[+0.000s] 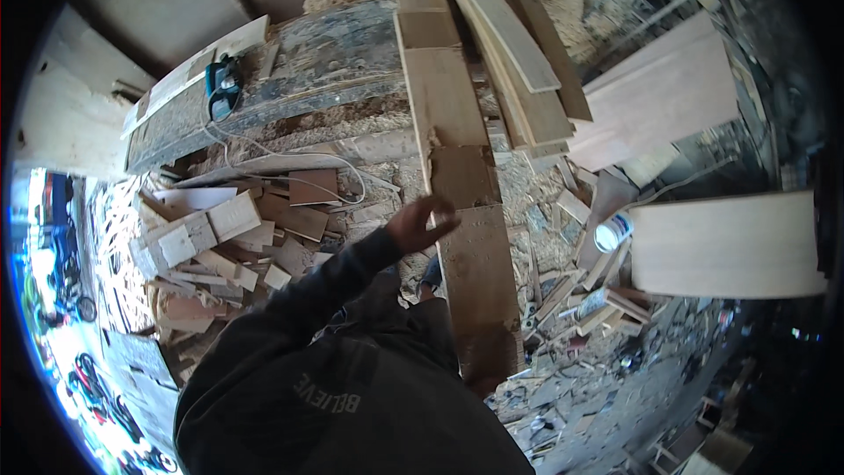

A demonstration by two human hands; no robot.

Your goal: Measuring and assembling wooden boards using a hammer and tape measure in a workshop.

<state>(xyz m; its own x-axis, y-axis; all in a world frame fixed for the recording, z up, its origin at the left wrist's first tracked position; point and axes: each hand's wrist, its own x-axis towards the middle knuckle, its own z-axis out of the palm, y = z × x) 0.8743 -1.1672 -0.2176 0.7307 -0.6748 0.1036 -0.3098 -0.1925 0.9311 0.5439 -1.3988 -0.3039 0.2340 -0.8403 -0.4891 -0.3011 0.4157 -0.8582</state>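
A long wooden board (479, 251) with darker bands across it runs from near my body to the far bench. Over its left edge reaches my left hand (424, 223), thumb and fingers apart and nothing held in it. Whether it touches the board I cannot tell. My right hand (489, 362) is at the board's near end, dark and blurred, so its fingers do not show clearly. Farther off, several loose planks (519, 62) lie to the right of the board.
A teal power tool (222, 86) with a pale cord sits on the worn workbench (338, 40). Wood offcuts (229, 255) are heaped at left. On the right are a white bucket (613, 232) and a pale panel (725, 246). Shavings and scraps cover the floor.
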